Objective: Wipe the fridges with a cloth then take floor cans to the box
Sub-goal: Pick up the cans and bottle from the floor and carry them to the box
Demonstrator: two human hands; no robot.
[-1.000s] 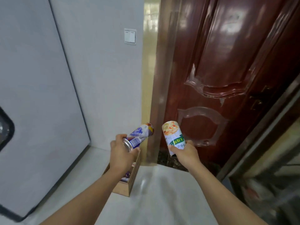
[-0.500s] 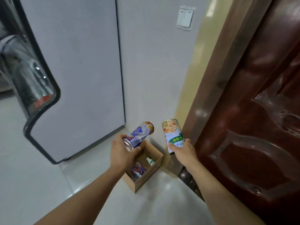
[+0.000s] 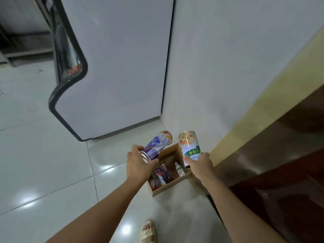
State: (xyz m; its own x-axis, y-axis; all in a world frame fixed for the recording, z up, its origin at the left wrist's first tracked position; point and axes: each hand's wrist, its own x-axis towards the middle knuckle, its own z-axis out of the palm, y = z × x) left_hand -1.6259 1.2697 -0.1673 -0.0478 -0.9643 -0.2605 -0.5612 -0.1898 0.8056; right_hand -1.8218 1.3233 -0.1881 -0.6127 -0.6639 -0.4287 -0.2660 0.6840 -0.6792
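My left hand grips a blue and white can, tilted with its top pointing up and right. In my right hand is a white can with a green label, held nearly upright. Both cans hover over an open cardboard box on the floor by the wall. Inside the box lie several cans and a small white bottle. A white fridge stands beyond the box at the left.
A dark wooden door with a yellowish frame fills the right side. The fridge's glass front with a black rim juts out at the left. My sandalled foot rests on glossy white floor tiles.
My view has tilted down and to the left, so the box, floor and fridge side now fill the frame. Both hands still hold their cans, now lower over the box.
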